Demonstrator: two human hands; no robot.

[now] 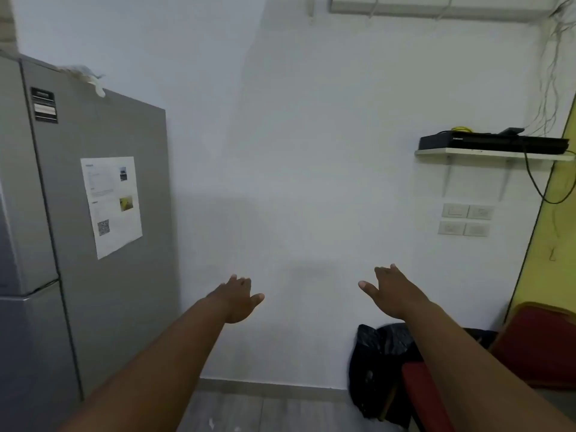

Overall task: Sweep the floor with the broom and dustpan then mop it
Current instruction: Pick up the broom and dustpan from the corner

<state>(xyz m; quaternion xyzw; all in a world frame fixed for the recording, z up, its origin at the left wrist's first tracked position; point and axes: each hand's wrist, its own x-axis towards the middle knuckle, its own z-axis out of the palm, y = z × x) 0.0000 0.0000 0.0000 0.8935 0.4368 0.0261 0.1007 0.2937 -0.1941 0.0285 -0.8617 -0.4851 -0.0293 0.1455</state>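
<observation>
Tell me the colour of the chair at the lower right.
Red, with a lighter wooden-looking frame; the chair shows in the head view.

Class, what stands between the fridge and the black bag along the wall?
Nothing: the head view shows only bare wall and skirting between fridge and black bag.

body — two bare forearms (174,353) | left hand (238,302) bare | right hand (394,293) bare

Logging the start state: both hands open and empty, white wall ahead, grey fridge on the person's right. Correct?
One slip: the head view shows the grey fridge on the person's left. The left hand and right hand are open and empty, white wall ahead.
</observation>
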